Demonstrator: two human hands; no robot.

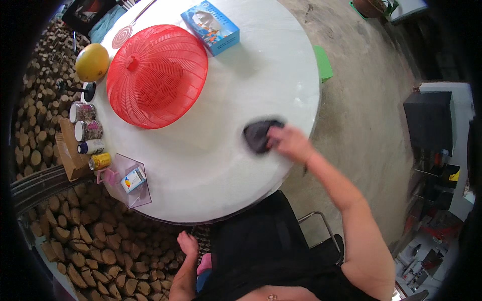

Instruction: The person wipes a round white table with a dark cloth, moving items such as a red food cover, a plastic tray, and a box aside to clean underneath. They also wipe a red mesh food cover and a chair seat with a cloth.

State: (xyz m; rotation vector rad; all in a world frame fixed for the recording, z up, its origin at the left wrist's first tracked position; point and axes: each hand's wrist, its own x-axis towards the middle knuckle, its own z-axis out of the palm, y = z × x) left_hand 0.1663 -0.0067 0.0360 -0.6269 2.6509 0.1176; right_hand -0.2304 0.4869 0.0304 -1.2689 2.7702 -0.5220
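Note:
My right hand [289, 143] grips a dark cloth [260, 136] at the right part of a round white table [180, 165]; both are blurred. My left hand [187, 242] hangs below the table's near edge, beside my body, with its fingers curled; whether it holds something I cannot tell. A red mesh food cover [158, 77] rests on the table at the upper left, with darker shapes showing through it. Behind it to the right lies a blue printed box [211, 28]. A pink fly swatter [122, 37] lies at the far left edge.
Along the left rim stand a yellow pomelo-like fruit [92, 63], jars [89, 130], a yellow can [100, 161] and a purple clear tray [145, 195] with a small box [133, 180]. Stacked firewood [109, 256] lies beyond. A green stool [323, 64] and a metal-framed chair [331, 239] stand at the right.

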